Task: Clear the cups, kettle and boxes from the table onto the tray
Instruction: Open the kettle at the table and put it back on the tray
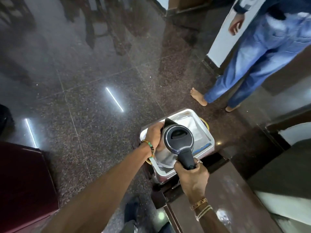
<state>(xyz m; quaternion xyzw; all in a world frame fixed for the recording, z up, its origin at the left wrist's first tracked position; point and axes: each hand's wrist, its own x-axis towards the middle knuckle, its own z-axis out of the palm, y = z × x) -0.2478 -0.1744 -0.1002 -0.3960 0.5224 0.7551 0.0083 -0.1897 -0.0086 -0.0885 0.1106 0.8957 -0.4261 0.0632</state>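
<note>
While both hands are on the stainless-steel electric kettle with the black lid [178, 137], the job looks to be at the kettle step. The right hand [191, 175] has its fingers wrapped round the black handle [186, 157] at the near side. The left hand [154, 137] cups the steel body on the left, by the spout, with its fingers curled against the metal.

The kettle is over the near half of the shallow white rectangular tray [208, 140]. From where I stand I cannot tell whether its base is down on the tray or just above it. The tray rests at the far end of the dark brown polished desk [227, 190]. Its far half shows only a pale flat sheet lying inside, which I cannot name for sure.

No cups show anywhere, on the tray or on the visible strip of desk, and there is nothing I can plainly call a box. So I judge the kettle nearly or just placed, with the cups and boxes unaccounted for: out of sight, or yet to be fetched.

A barefoot person in blue jeans [252, 56] stands at the far right on the dark speckled stone floor [84, 81].
</note>
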